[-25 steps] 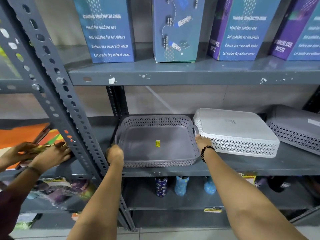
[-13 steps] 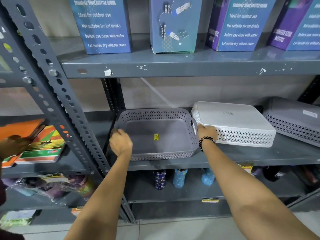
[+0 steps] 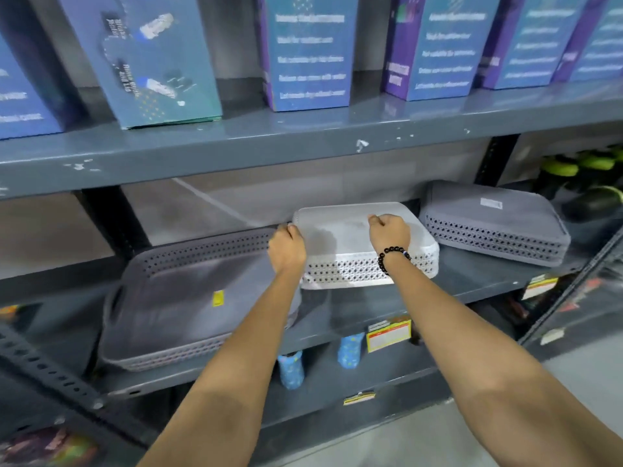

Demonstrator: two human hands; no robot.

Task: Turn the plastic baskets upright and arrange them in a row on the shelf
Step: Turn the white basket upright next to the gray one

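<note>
A grey perforated basket [image 3: 188, 298] stands upright on the left of the middle shelf [image 3: 472, 284], a yellow sticker on its floor. Beside it a white basket [image 3: 344, 247] lies upside down. My left hand [image 3: 286, 251] grips its left edge. My right hand [image 3: 389, 232], with a black bead bracelet at the wrist, rests curled on its upturned bottom near the right side. Further right a second grey basket [image 3: 492, 224] lies upside down, untouched.
Tall blue and purple bottle boxes [image 3: 308, 52] line the shelf above. Small patterned bottles [image 3: 291, 369] and price tags sit on the shelf below. A perforated steel upright [image 3: 43, 369] crosses the lower left. Green and black items [image 3: 580, 176] fill the neighbouring bay on the right.
Both hands left the upright grey basket and moved right onto the overturned white basket. The view swung right, so the other person's hands at the left are out of sight.
</note>
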